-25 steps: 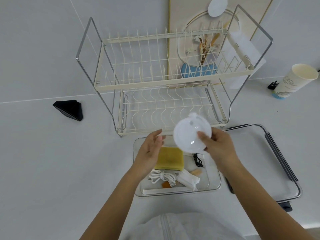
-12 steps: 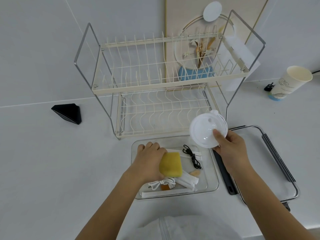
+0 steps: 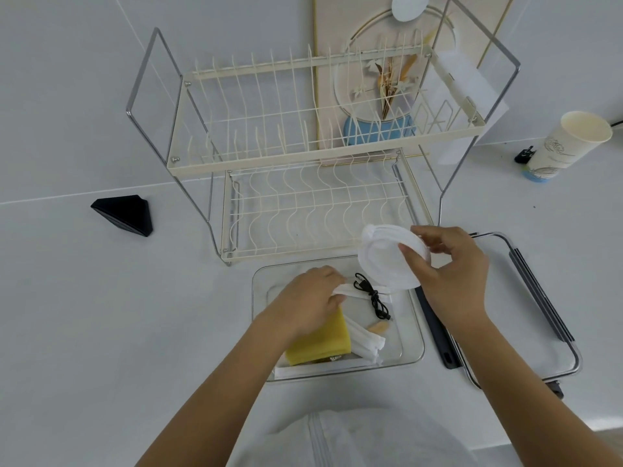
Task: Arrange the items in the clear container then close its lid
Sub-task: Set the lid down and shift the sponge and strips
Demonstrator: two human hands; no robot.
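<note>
A round white lid (image 3: 391, 261), judged light, stiff and smooth, is pinched at its rim by the right hand (image 3: 448, 274) above the clear container (image 3: 416, 345) near the counter's front edge. White packets (image 3: 344, 289) inside are grasped by the left hand (image 3: 310, 298).

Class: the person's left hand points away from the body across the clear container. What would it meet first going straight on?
Probably the coiled black cable just beyond the left hand; depth is unclear.
</note>
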